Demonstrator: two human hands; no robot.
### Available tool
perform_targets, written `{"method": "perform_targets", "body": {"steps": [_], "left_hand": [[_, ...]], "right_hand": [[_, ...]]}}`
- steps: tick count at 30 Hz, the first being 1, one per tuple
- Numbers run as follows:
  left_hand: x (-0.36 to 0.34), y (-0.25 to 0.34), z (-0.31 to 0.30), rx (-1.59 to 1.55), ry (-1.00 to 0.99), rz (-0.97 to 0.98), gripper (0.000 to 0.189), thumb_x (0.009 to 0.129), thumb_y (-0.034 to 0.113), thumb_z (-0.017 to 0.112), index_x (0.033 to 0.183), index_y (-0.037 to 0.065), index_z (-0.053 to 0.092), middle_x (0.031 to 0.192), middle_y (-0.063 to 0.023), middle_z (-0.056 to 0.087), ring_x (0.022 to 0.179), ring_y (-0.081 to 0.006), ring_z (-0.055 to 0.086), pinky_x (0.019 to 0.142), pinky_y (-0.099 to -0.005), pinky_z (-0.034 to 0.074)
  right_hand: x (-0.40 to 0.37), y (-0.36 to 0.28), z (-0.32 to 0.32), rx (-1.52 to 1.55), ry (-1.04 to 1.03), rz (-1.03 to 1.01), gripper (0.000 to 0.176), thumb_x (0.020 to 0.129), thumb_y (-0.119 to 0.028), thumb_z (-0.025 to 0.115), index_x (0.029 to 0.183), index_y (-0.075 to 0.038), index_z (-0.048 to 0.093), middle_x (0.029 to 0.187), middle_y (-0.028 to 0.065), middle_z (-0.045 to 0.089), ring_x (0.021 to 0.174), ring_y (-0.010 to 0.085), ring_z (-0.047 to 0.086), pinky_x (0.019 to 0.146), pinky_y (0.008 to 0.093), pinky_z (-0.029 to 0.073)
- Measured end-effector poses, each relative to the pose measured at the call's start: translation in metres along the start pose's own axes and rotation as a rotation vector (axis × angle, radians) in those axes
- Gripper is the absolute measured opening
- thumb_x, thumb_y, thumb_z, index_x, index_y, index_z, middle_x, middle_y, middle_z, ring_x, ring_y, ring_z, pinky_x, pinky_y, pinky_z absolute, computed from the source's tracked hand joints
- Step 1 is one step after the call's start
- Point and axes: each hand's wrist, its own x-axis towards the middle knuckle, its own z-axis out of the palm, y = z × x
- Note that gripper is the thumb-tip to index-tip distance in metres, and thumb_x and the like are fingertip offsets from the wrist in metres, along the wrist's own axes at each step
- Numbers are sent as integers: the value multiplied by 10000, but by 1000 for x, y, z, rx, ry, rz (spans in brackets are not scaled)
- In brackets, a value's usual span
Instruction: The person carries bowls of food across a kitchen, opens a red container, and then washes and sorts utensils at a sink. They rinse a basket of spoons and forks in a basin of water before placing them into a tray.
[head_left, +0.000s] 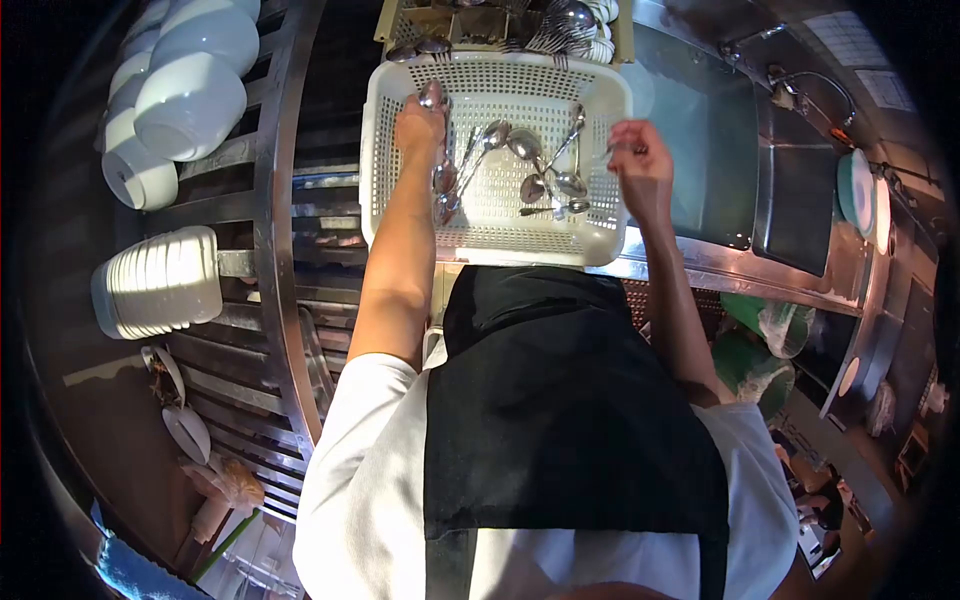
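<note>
A white perforated plastic basket (480, 245) lies in front of me with several loose metal spoons (523, 144) spread over its floor. My left hand (418, 130) is at the basket's far left corner, closed on a spoon (430, 95) whose bowl sticks out beyond the fingers. More spoons lie along the left wall, just right of that wrist. Over the basket's right rim is my right hand (641, 158), its fingers curled in. Whether anything sits inside those fingers is hidden.
Behind the basket stands a divided cutlery holder (480, 22) with forks and spoons. Right of it are a water-filled sink (690, 150) and a faucet (785, 90). White bowls (190, 105) and stacked dishes (160, 282) sit on the slatted metal rack (283, 200) at left.
</note>
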Motion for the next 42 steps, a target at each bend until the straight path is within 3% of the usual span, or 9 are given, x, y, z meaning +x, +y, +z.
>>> {"method": "perform_targets", "body": {"steps": [7,12,16,18,23,27,33,35,42], "left_hand": [[-15,31,-56,-337,-179,506,173,797,196,810,843,78,693,1182,-175,689,1105,-327,654,860,-407,546],[-85,69,-82,-1124,-605,581,268,962,-17,586,1008,99,349,1008,-107,678,970,-138,580,848,-277,443],[-99,46,-53,-1671,-989,177,411,1045,454,482,1249,98,447,960,-36,575,851,-130,547,798,-303,492],[-124,54,-65,-1628,-728,-3,474,1027,472,505,1314,97,461,1000,-31,573,860,-132,559,697,-303,488],[-113,-1,-67,-1309,-462,-135,286,952,73,669,1209,-2,567,947,-78,648,577,-109,512,554,-294,481],[-103,-6,-108,-1372,-331,-172,250,983,188,648,1127,-15,622,874,-84,669,538,-98,490,486,-276,472],[-87,13,-88,-1248,-413,-33,392,953,366,698,1035,5,568,857,-98,659,689,-173,672,557,-315,582],[-98,39,-91,-1442,-470,110,435,946,350,709,1096,8,485,888,-107,644,746,-225,700,580,-333,604],[-96,47,-77,-1280,-203,25,216,974,126,639,1147,27,557,773,-15,545,583,-113,539,499,-283,511]], "right_hand": [[-24,39,16,-137,-175,102,74,887,-17,591,917,-20,659,742,25,620,643,97,598,571,252,466],[0,-3,63,41,-343,52,110,863,10,595,935,-7,675,777,67,665,642,133,647,577,295,521],[18,-15,109,38,-405,175,204,848,8,620,1045,2,675,946,133,683,774,205,669,692,331,551],[11,-5,122,-494,-232,-364,234,847,-40,637,1073,-11,688,1055,203,644,945,328,668,833,416,536],[-12,80,90,-812,-646,-371,228,843,-54,610,1052,-23,698,1114,211,589,1104,385,585,934,472,482],[-18,80,69,-1083,-772,-440,217,831,-39,579,1001,-43,714,1103,186,584,1116,366,559,936,467,489],[9,12,88,-699,-680,-598,60,859,-74,631,854,-15,638,934,133,620,1028,289,607,832,405,502],[9,-19,102,-216,-480,-133,109,875,-114,683,899,-16,642,891,116,619,839,305,636,749,407,505],[62,63,142,-525,-298,-341,272,884,-246,701,1084,-60,709,1054,182,662,939,351,657,818,454,521]]}}
